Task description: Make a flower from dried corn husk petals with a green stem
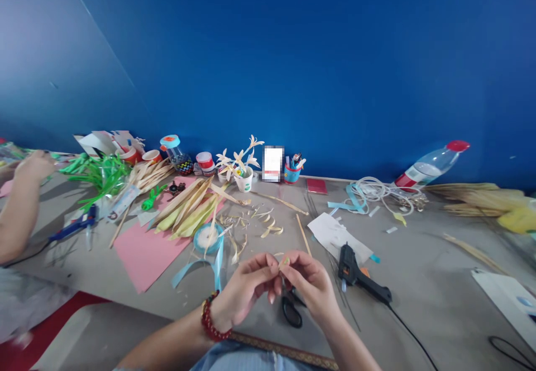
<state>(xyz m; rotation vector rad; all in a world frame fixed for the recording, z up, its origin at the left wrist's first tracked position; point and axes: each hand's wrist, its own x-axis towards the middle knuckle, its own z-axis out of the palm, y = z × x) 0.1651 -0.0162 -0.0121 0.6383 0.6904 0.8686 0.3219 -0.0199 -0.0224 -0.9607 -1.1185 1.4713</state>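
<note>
My left hand (251, 283) and my right hand (309, 282) meet above the near edge of the table, thumbs and fingertips pinched together. Between them is a small yellowish piece (285, 261) that looks like corn husk, mostly covered by the fingers. Black-handled scissors (292, 312) lie below the hands, their blades hidden. To the left is a roll of light blue ribbon (208, 238) with a loose end, and beyond it several dried corn husks (184, 209) rest on pink paper (144, 254). Curled husk scraps (272, 227) are scattered ahead of the hands.
A black glue gun (355, 276) with a trailing cord lies at the right, by white paper (335, 234). Husk flowers stand in a white cup (243, 181) near the blue wall. A plastic bottle (431, 164) leans at the back right. Another person's arm (25, 203) reaches in from the left.
</note>
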